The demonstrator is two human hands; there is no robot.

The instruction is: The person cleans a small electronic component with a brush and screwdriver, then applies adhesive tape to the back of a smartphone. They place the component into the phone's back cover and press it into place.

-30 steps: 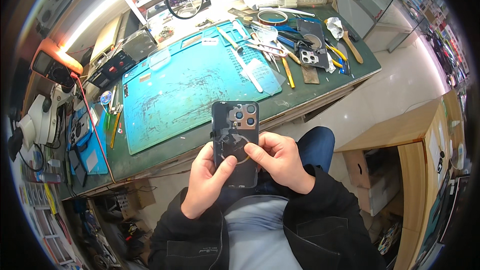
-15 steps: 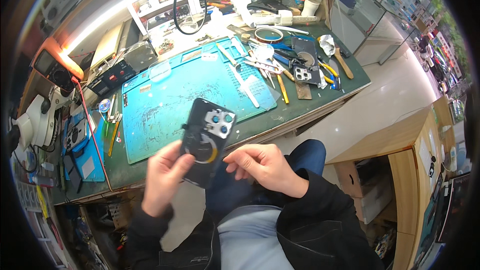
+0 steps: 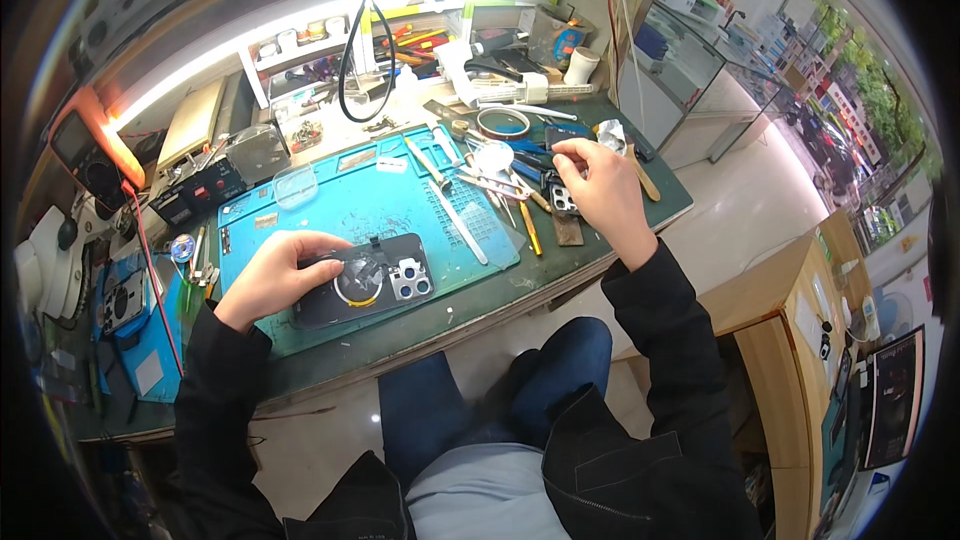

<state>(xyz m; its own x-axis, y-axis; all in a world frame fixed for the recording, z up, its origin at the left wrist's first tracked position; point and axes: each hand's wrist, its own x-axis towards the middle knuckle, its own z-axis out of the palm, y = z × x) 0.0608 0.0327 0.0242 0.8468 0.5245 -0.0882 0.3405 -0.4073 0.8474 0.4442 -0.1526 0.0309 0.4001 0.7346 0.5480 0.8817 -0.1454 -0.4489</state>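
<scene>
A dark smartphone with its back cover off (image 3: 400, 308) lies at the near edge of the blue repair mat (image 3: 330, 210). Its metal camera plate with several lenses is on the right end, and a round coil with a yellow edge sits in the middle. My left hand (image 3: 285, 275) grips the phone's left end, thumb on top and fingers along the far edge. Over the tool pile at the right, my right hand (image 3: 605, 195) reaches down with bent fingers that look apart. Beneath it is another phone part with a camera plate (image 3: 563, 200), partly hidden by the hand.
Around the mat's right side lie a white spudger (image 3: 458, 225), a yellow-handled tool (image 3: 530, 230) and a tape roll (image 3: 503, 122). An orange multimeter (image 3: 88, 145), a black power box (image 3: 200, 185) and a solder spool (image 3: 183, 248) stand at the left. A black cable loop (image 3: 345, 75) hangs above.
The phone has gone from above my lap to the mat's near edge, turned so its cameras point right. My right hand has left the phone's side and reached far right to the tools.
</scene>
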